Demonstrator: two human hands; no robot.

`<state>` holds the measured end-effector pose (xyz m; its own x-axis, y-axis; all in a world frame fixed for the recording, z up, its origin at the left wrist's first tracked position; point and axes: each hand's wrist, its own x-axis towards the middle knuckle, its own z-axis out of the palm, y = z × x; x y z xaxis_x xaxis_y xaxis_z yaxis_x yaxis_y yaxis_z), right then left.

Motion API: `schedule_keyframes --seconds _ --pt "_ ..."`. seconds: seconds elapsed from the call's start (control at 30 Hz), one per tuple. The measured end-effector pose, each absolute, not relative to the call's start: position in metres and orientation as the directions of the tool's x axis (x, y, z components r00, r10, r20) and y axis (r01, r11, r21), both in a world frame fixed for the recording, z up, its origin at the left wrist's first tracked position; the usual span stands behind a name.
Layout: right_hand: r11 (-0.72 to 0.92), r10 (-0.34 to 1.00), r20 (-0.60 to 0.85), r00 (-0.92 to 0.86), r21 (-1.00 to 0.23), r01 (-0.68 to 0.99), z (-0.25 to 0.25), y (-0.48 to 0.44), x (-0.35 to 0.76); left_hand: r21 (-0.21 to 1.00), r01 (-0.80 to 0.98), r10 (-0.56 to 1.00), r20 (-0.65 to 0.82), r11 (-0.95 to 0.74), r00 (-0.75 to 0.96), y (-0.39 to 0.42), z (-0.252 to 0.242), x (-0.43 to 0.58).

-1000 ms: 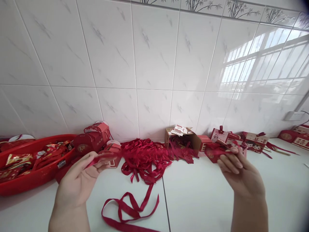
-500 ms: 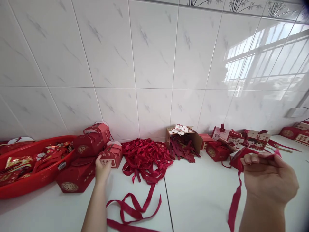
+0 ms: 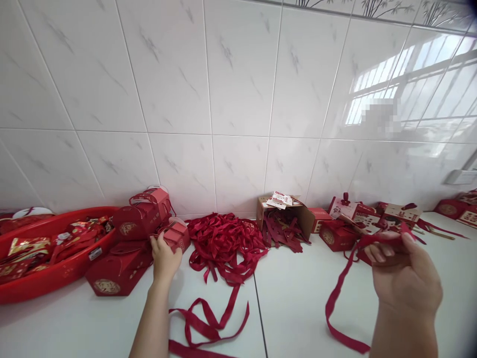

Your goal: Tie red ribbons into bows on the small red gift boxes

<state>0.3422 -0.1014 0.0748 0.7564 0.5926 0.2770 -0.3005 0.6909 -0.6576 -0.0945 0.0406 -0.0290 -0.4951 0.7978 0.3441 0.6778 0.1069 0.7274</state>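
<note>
My left hand (image 3: 164, 258) reaches forward and grips a small red gift box (image 3: 176, 235) that stands on the white counter beside two bigger red boxes (image 3: 119, 268). My right hand (image 3: 404, 276) is raised at the right, fingers pinched on a dark red ribbon (image 3: 341, 293). The ribbon hangs down from that hand and curls toward the counter at the bottom. A heap of red ribbons (image 3: 223, 243) lies against the tiled wall between my two hands.
A red tray (image 3: 55, 276) of wrapped sweets sits at the left. A loose ribbon loop (image 3: 204, 323) lies on the counter near me. A tipped cardboard box (image 3: 285, 216) spills ribbons at the back, and several red and pink gift boxes (image 3: 357, 219) stand at the right.
My left hand let go of the ribbon's end, reached forward and took hold of the small red box. My right hand keeps the ribbon, which now hangs free below it.
</note>
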Motion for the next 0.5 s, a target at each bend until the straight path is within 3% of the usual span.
schedule_keyframes --seconds 0.17,0.37,0.5 --pt "0.748 0.435 0.290 0.852 -0.643 -0.164 0.075 -0.102 0.333 0.758 0.636 0.774 0.316 0.141 -0.549 0.040 -0.022 -0.100" --pt "0.746 0.446 0.306 0.841 -0.647 -0.160 0.072 -0.102 0.334 0.765 0.630 0.797 0.297 0.131 -0.527 0.038 -0.022 -0.096" --pt "0.778 0.414 0.341 0.844 -0.614 -0.133 0.073 -0.104 0.333 0.796 0.576 0.755 0.258 0.188 -0.603 0.037 -0.016 -0.096"
